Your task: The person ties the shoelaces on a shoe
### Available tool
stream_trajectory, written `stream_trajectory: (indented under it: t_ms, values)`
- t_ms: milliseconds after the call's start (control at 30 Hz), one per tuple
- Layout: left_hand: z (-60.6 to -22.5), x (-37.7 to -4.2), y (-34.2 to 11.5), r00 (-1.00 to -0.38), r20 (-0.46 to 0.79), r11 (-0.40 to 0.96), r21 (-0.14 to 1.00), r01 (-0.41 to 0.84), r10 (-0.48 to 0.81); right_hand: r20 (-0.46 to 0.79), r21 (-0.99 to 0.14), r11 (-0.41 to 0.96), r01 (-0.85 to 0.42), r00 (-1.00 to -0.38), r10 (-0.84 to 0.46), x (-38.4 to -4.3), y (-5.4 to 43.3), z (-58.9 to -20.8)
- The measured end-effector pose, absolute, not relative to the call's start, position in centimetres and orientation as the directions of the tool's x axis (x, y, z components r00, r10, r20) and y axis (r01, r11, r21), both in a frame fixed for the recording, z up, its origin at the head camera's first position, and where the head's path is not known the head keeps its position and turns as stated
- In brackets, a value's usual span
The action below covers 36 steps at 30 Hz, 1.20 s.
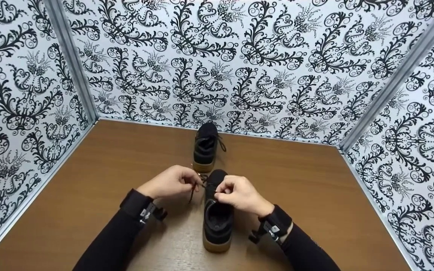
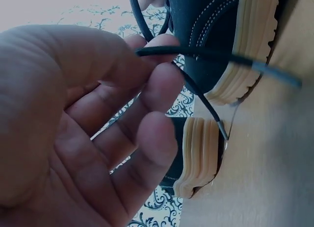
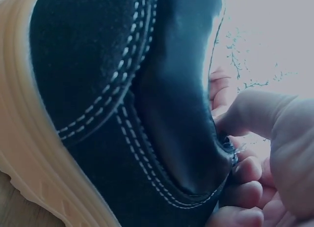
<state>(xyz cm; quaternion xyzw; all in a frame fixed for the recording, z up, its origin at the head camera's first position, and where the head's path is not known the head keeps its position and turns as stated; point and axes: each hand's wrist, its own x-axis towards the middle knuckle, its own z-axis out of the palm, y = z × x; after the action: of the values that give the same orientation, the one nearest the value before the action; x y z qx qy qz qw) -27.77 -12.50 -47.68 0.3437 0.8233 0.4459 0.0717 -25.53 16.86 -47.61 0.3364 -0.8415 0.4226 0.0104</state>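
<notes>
A black shoe [image 1: 217, 235] with a tan sole and white stitching stands on the table, heel towards me. Left of its laces, my left hand [image 1: 173, 182] pinches a black shoelace [image 2: 206, 52] between thumb and forefinger, its tipped end sticking out. A second lace end [image 2: 212, 109] hangs behind those fingers. Over the shoe's front opening is my right hand [image 1: 239, 194], thumb and fingers gripping the upper edge of the shoe [image 3: 181, 114] by the lacing. What exactly lies between those fingertips is partly hidden.
Another black shoe [image 1: 205, 146], also tan-soled, stands just beyond the first, its lace looped out to the right. The brown wooden table [image 1: 300, 180] is bordered by patterned black-and-white panels [image 1: 217, 75] with metal corner posts [image 1: 70, 56].
</notes>
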Motion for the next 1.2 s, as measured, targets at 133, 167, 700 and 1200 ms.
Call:
stream_trajectory:
  t_ms: [133,167,700,1200]
  values:
    - [-47.2,-27.5,-12.5,-0.763,0.189,0.403,0.757,0.515,0.618,0.297,-0.720,0.408,-0.561,-0.781,-0.550,-25.4,16.9,-47.6]
    - [-47.1,-27.5,-12.5,-0.761,0.194,0.406,0.751,0.521,0.619,0.295,-0.724,0.407,-0.557,-0.783,-0.548,-25.4,16.9,-47.6]
    - [-46.2,-27.1,-12.9,-0.713,0.338,0.387,0.658,0.646,0.614,0.317,-0.725,0.393,-0.565,-0.781,-0.539,-25.3,16.9,-47.7]
    - [-45.8,-27.4,-13.1,-0.734,0.398,0.339,0.698,0.631,0.550,0.315,-0.737,0.386,-0.555,-0.787,-0.531,-25.6,17.0,-47.7]
